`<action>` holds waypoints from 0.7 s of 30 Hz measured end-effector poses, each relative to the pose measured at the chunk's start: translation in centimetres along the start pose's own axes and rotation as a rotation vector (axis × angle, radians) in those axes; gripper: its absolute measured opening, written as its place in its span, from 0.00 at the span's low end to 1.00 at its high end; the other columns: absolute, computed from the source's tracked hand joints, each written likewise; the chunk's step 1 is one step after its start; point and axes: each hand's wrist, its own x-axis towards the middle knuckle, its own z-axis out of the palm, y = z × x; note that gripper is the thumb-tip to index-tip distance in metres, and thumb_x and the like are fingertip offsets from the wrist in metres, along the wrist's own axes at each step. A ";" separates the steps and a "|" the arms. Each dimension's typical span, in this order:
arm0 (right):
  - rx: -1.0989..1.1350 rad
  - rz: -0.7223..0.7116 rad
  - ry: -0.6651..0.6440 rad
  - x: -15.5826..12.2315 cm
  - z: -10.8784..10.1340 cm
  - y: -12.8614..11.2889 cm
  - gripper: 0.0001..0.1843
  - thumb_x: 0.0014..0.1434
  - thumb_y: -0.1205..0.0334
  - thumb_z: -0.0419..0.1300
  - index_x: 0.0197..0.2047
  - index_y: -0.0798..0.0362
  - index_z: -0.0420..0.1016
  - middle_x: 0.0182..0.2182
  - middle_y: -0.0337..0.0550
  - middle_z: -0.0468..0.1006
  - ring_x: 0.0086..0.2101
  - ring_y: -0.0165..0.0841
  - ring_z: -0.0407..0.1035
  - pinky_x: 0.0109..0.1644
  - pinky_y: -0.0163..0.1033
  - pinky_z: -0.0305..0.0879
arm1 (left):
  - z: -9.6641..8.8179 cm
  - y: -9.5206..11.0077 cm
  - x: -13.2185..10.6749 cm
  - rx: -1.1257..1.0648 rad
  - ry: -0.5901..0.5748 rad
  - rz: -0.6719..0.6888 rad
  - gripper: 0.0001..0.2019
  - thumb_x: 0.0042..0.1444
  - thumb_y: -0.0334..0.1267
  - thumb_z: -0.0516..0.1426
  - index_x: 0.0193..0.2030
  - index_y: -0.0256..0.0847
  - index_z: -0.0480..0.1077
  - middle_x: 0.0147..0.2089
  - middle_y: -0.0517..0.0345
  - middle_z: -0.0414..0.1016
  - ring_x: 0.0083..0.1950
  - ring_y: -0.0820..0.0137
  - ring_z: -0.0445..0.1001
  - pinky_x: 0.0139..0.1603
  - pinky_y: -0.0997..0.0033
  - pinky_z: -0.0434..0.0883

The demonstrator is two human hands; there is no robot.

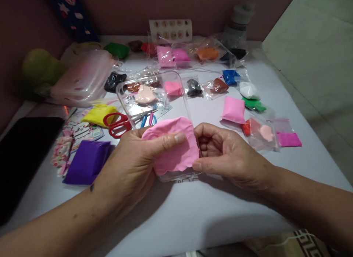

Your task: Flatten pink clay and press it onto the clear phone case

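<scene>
A flattened sheet of pink clay (176, 154) lies on the near end of a clear phone case (154, 91), which I hold tilted above the white table (215, 216). My left hand (132, 165) grips the case from the left, its thumb pressed across the top of the clay. My right hand (220, 154) is curled at the clay's right edge, thumb and fingers pinching the edge of clay and case. The far end of the case sticks out past the clay toward the middle of the table.
Several small bags of coloured clay lie spread over the table, among them a pink one (233, 109) and a purple one (88, 162). Red-handled scissors (118, 123) lie left of the case. A black tablet (22, 154) sits at the left edge; a pink plastic box (82, 78) stands behind.
</scene>
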 end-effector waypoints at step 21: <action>-0.228 -0.004 0.031 -0.5 -0.1 0.3 0.03 0.57 0.68 0.62 0.33 0.54 0.71 0.33 0.39 0.72 0.35 0.31 0.66 0.42 0.39 0.64 | 0.1 0.1 0.0 -0.025 0.020 0.040 0.04 0.52 0.25 0.64 0.35 0.33 0.77 0.34 0.56 0.76 0.33 0.72 0.73 0.35 0.76 0.74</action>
